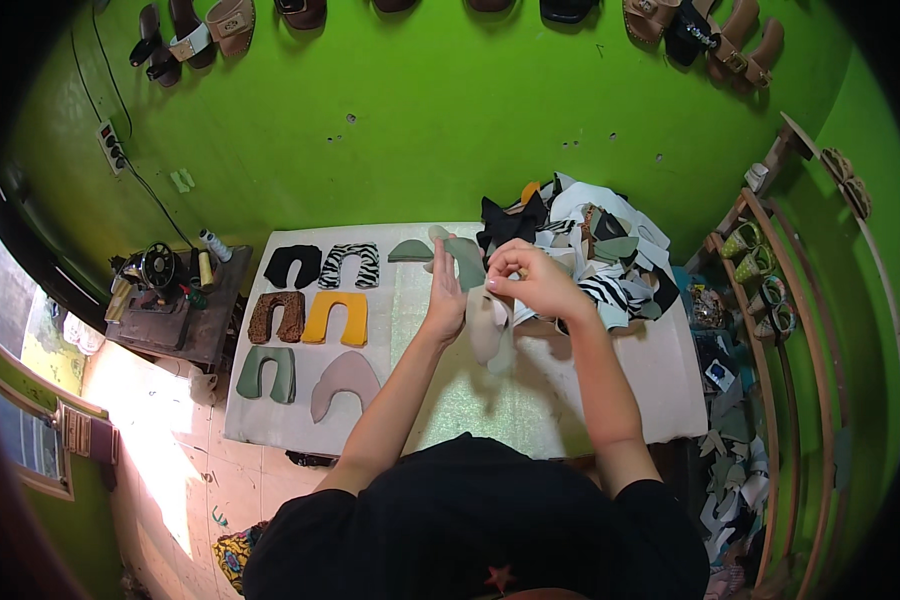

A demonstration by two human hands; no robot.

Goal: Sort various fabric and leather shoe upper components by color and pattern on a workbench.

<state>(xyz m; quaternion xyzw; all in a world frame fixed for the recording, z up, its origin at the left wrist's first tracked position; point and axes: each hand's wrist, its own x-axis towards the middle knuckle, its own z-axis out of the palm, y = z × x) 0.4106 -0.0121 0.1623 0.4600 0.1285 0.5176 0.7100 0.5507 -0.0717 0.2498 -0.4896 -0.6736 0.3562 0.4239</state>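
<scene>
My left hand (445, 290) is raised over the middle of the white-topped table, its fingers straight and close together. A sage-green cut piece (465, 262) stands against its palm side, seemingly held there; the thumb is hidden. Beside it, my right hand (530, 282) is closed in a pinch on a pale beige cut piece (486, 328) that hangs down below the fingers. Another green piece (408, 251) lies on the table just past my left hand.
Arch-shaped stacks in black (292, 266), zebra print (349, 265), leopard print (276, 316), yellow (334, 318), green (267, 374) and dusty pink (344, 384) lie at left. A scrap heap (610, 250) covers the back right. A sewing machine (157, 268) stands left; a wooden rack (760, 300) stands right.
</scene>
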